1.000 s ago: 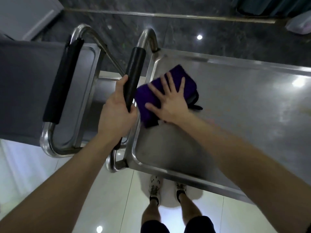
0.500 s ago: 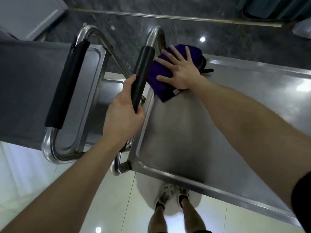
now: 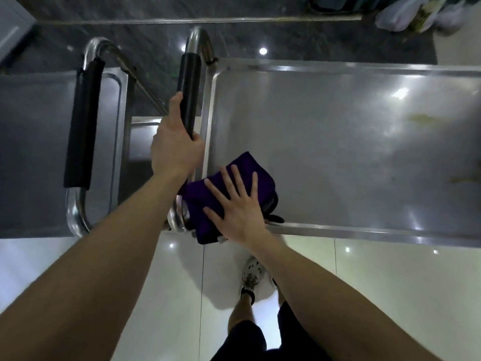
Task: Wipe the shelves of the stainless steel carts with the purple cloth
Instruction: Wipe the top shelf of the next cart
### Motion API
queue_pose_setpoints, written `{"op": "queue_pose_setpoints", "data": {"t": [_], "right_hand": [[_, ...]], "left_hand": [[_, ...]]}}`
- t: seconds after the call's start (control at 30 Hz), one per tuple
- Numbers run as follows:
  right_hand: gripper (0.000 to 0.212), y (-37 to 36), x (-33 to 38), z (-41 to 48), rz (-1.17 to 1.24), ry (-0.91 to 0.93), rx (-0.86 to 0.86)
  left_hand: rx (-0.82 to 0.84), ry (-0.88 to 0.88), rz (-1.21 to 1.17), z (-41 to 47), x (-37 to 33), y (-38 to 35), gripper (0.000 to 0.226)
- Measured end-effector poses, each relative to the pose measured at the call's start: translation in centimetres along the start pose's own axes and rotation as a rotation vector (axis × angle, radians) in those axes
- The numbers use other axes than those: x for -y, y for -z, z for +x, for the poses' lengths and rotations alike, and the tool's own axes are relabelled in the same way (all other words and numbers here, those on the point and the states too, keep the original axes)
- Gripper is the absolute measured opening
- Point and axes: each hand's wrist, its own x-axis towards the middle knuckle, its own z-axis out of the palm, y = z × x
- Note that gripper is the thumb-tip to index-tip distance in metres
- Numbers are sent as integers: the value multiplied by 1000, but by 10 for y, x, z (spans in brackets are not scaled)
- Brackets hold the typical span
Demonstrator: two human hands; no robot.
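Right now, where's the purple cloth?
Head view, lower centre: purple cloth on the right cart's shelf, near-left corner, pressed under the right hand, beside the left hand gripping the black handle.

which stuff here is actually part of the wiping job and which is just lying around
In the job: purple cloth, right hand pressing it, right cart shelf, left hand gripping the black handle, left cart shelf.
Lying about: plastic bags on the dark floor, pale cabinet.
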Motion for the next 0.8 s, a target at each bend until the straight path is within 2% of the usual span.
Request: {"op": "queue_pose_setpoints", "data": {"t": [0.1, 0.2, 0.3, 0.37, 0.4, 0.47, 0.53, 0.63, 0.73, 0.8], "right_hand": [[75, 7, -25, -24, 8, -67, -7], [80, 17, -80, -65, -6, -215, -12], [87, 42, -145, -95, -6, -392, 66], [89, 54, -170, -101, 10, -474, 115], [89, 57, -174, -101, 15, -493, 126], [89, 54, -172, -100, 9, -506, 108], [88, 45, -168, -99, -2, -503, 36], [87, 32, -172, -102, 6, -458, -45], [88, 28, -184, -102, 32, -391, -96], [89, 32, -203, -96, 18, -314, -122]], "left_hand": [[5, -6, -15, 0, -2, 2, 85], [21, -20, 32, -1, 1, 3, 85], [-22, -81, 235, 0, -4, 3, 85], [-95, -256, 482, 1, -9, 3, 88], [-78, -405, 594, 1, -13, -1, 91], [117, -655, 708, -3, -28, -18, 103], [354, -603, 709, -5, -57, -44, 128], [550, -370, 656, 6, -97, -87, 159], [700, -304, 706, 22, -115, -108, 168], [712, -289, 727, 29, -117, -113, 168]]}}
